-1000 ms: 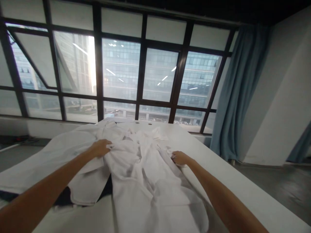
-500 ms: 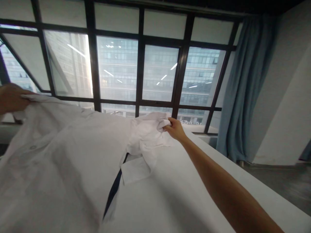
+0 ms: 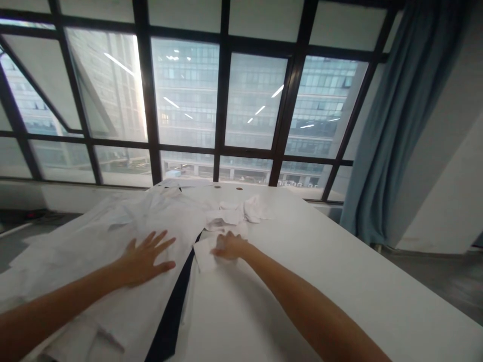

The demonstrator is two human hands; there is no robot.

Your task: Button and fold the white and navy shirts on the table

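Observation:
A white shirt (image 3: 113, 311) is spread over the left part of the white table (image 3: 302, 236), with loose wrinkles. My left hand (image 3: 141, 259) rests on or just above its body, palm down and fingers spread, holding nothing. Over on the table side, my right hand (image 3: 231, 246) is closed on the sleeve near the cuff (image 3: 206, 255). The rest of the sleeve (image 3: 254, 208) lies bunched just beyond that hand. Between the shirt body and the sleeve side, a dark navy strip of cloth (image 3: 173, 311) shows from beneath.
Large dark-framed windows (image 3: 222, 100) stand behind the table, one of them tilted open at the left. A blue curtain (image 3: 396, 130) hangs at the right. Two small round brown spots (image 3: 239, 189) mark the table's far end. Grey floor (image 3: 453, 271) shows at the right.
The shirt was held up between both hands and is now down on the table. My left hand has let go and spread flat; the right hand has moved nearer, to the cuff.

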